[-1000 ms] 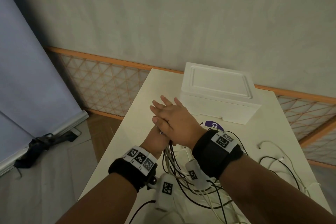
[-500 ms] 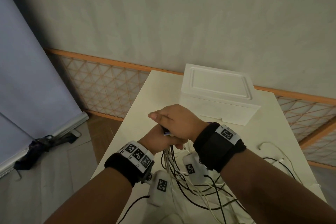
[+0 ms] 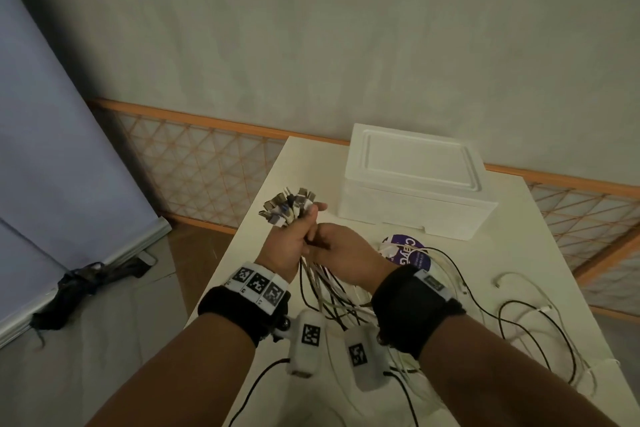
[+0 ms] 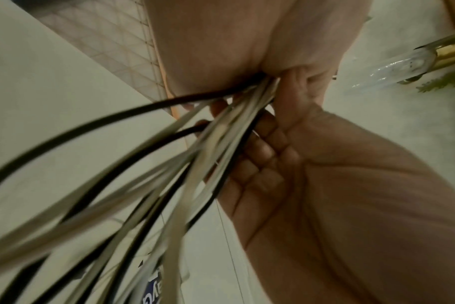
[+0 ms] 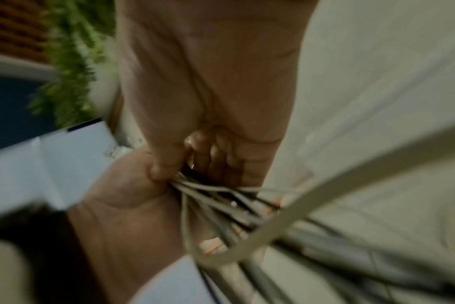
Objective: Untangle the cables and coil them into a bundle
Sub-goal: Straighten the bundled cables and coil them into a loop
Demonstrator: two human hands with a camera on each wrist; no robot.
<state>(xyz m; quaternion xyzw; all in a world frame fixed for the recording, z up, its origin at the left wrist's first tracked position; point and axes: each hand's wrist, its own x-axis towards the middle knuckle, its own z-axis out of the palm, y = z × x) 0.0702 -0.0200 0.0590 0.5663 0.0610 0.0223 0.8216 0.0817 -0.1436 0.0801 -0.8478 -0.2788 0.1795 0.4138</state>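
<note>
A bunch of white and black cables (image 3: 325, 288) runs up from the white table (image 3: 298, 163) into both my hands. My left hand (image 3: 289, 239) grips the bunch in a fist, and the metal plug ends (image 3: 287, 206) fan out above it. My right hand (image 3: 341, 246) is curled round the same cables right beside and just below the left. In the left wrist view the cables (image 4: 195, 156) pass under my left palm (image 4: 234, 51) and through the right hand's curled fingers (image 4: 262, 152). The right wrist view is blurred and shows the cables (image 5: 221, 205) leaving both fists.
A white foam box (image 3: 415, 184) stands at the back of the table. A purple round label (image 3: 410, 253) lies just right of my hands. More loose cables (image 3: 526, 322) sprawl over the table's right side. The table's left edge drops to the floor.
My right hand lay flat over the left fist, then curled and slid down onto the cables. Both hands rose, and the plug ends now show above the left fist.
</note>
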